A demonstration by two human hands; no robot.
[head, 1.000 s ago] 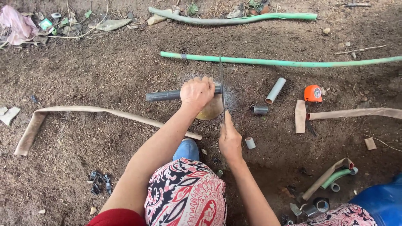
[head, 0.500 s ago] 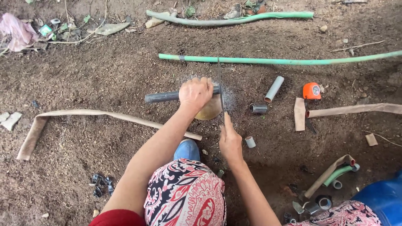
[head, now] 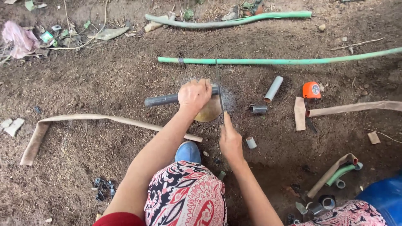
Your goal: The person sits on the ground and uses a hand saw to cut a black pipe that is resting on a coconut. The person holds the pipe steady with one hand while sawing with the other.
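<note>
Hands — two: left hand [head: 194,94] gripping one grey pipe [head: 161,100], right hand [head: 230,140] one saw blade [head: 219,86]

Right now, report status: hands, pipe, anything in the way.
Left hand gripping grey pipe. Right hand on saw across it. Loose pipe pieces beside.

Pipe [head: 167,99] on soil, tape measure [head: 311,90] far right.

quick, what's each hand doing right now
Left hand: closed around the grey pipe, pinning it down.
Right hand: closed on a thin saw blade set across the pipe.
</note>
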